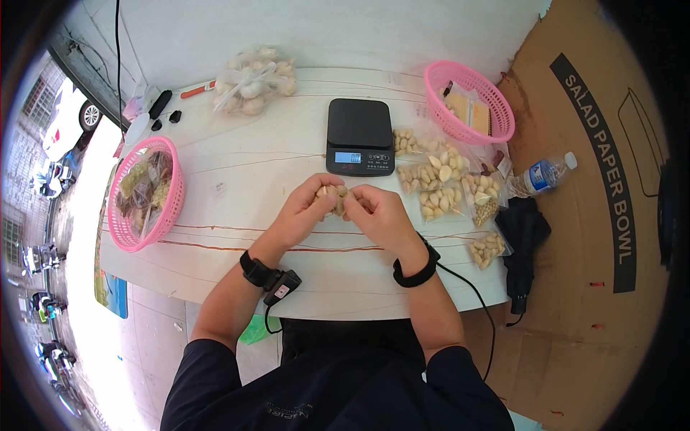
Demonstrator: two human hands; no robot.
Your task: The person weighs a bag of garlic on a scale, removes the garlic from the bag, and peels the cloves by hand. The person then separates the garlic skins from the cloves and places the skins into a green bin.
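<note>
Both hands meet over the table just below the black digital scale (359, 136), whose display is lit. Between them is a small clear bag of tan, peanut-like pieces (336, 200). The fingers of my left hand (305, 208) are closed on the bag's left and upper side. My right hand (381, 215) pinches its right side with curled fingers. The bag's top is largely hidden by the fingers. Right of the scale lie several small clear bags, some with peanuts (417, 177) and some with pale garlic-like cloves (440, 202).
A pink basket (180, 190) of bagged goods stands left; another pink basket (435, 75), holding a notebook (478, 115), stands back right. A bag of garlic bulbs (255, 80) lies at the back. A water bottle (539, 177) and folded umbrella (519, 251) lie along the right edge, beside cardboard (575, 215).
</note>
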